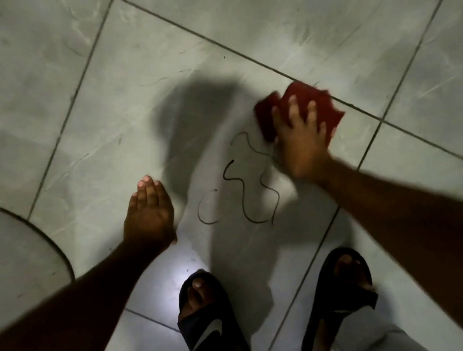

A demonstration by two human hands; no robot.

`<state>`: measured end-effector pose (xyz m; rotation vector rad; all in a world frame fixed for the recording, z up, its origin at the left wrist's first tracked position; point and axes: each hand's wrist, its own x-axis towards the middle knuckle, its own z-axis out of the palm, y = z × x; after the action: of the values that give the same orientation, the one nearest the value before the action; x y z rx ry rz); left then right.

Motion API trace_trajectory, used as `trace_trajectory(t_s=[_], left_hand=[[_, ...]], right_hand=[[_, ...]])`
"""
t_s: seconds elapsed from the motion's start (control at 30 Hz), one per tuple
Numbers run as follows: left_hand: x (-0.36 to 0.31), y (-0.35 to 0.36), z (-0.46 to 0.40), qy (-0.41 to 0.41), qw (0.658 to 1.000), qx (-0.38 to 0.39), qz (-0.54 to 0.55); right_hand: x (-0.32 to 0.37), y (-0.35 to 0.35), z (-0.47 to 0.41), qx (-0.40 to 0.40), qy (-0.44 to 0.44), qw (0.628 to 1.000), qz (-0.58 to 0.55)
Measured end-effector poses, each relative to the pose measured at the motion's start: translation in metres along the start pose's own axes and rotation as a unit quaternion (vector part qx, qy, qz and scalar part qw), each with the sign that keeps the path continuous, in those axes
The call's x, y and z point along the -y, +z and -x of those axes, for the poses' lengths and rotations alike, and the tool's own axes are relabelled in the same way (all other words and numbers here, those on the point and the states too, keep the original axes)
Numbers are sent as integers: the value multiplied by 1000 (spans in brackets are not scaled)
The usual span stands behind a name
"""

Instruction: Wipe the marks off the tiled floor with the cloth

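The cloth [300, 109] is red, soft and crumpled — judged light and limp, so it should bunch unless pressed flat from above. The right hand [299, 135] lies on it with fingers spread, palm down, pinning it to the tiled floor [236, 24] at the far end of the marks [250, 184]. These are thin dark squiggles on smooth, glossy grey tile, probably slippery. The left hand [149, 210] hovers open beside the marks, fingers together, holding nothing.
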<state>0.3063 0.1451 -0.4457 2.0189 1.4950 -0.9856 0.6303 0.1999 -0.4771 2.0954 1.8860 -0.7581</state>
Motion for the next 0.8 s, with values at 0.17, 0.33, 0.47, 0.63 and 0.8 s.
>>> trace_trajectory(t_s=[0.17, 0.33, 0.47, 0.63, 0.8], left_hand=[[-2, -5, 4, -4, 1000, 1, -10], [2, 0, 0, -6, 1000, 0, 8], [3, -1, 2, -5, 1000, 7, 14], [2, -7, 2, -8, 1000, 18, 24], [2, -4, 1, -11, 999, 20, 25]], right_hand=[[-30, 59, 167, 99, -264, 949, 142], [-59, 10, 34, 15, -120, 990, 70], [-24, -4, -9, -32, 26, 999, -28], [-61, 52, 153, 45, -234, 963, 125], [-60, 2, 28, -44, 34, 998, -41]])
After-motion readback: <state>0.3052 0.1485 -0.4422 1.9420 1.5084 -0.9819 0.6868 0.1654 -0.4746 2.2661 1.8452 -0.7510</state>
